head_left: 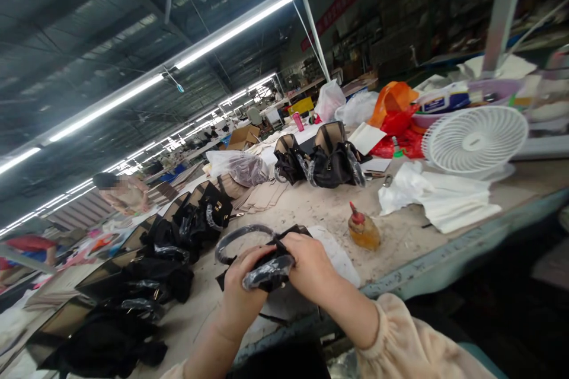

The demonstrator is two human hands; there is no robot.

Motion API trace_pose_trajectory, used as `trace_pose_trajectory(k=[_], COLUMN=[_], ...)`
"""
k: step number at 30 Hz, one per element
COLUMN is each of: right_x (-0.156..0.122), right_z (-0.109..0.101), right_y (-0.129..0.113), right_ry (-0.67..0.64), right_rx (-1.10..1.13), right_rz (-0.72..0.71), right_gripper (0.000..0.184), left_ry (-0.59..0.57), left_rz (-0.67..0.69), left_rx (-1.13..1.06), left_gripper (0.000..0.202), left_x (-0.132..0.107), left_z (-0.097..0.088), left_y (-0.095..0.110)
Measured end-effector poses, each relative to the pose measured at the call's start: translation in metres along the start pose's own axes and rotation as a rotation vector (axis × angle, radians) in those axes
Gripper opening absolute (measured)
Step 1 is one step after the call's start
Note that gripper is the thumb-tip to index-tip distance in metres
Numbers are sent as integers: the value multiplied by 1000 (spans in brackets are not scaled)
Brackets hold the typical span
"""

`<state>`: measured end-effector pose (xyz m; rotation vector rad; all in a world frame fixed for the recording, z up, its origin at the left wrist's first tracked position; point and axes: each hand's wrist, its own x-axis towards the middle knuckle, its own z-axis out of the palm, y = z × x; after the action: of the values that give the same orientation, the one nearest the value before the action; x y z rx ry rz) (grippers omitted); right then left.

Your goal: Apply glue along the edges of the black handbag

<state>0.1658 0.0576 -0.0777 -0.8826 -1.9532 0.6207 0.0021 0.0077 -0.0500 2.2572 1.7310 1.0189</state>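
Observation:
A black handbag [271, 257] with plastic-wrapped handles lies close to the table's front edge, between my two hands. My left hand [243, 277] is wrapped round its near left side, the thumb along the top beside a wrapped handle. At the bag's right top edge, the fingers of my right hand [307, 261] are closed on the black material; the fingertips are partly hidden. The other handle stands up in an arc behind my left hand. A white sheet [331, 248] lies under the bag and to its right.
Several black handbags [166, 242] line the left side; two more [331, 156] stand farther back. To the right are a bottle of amber liquid [364, 229], a white fan [475, 140] and white cloth [444, 195]. A person [122, 192] works at the far left.

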Motion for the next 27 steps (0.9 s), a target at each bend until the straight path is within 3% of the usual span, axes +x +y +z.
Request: trace_pose_trajectory(k=[4, 8, 12, 14, 17, 19, 22, 27], right_x=[-7, -15, -23, -27, -35, -40, -41, -27], right_z=[-3, -21, -56, -77, -104, -112, -107, -70], right_y=[0, 5, 33, 56, 91, 108, 114, 75], right_ry=[-16, 9, 329, 484, 579, 564, 452, 231], right_rx=[67, 217, 230, 215, 175, 154, 229, 170], right_rz=[-19, -69, -43, 57, 250, 345, 410, 243], right_gripper=[44, 54, 35, 30, 30, 32, 34, 36], left_ry=[121, 144, 97, 92, 102, 88, 69, 57], left_rz=[-149, -88, -74, -95, -102, -89, -69, 26], left_rx=[9, -58, -118, -151, -178, -176, -153, -43], left_gripper=[35, 21, 18, 19, 18, 17, 17, 19], left_x=[6, 19, 36, 44, 51, 52, 47, 31], left_z=[1, 0, 0, 0, -1, -3, -4, -4], left_y=[-11, -32, -51, -58, -64, -66, -64, -54])
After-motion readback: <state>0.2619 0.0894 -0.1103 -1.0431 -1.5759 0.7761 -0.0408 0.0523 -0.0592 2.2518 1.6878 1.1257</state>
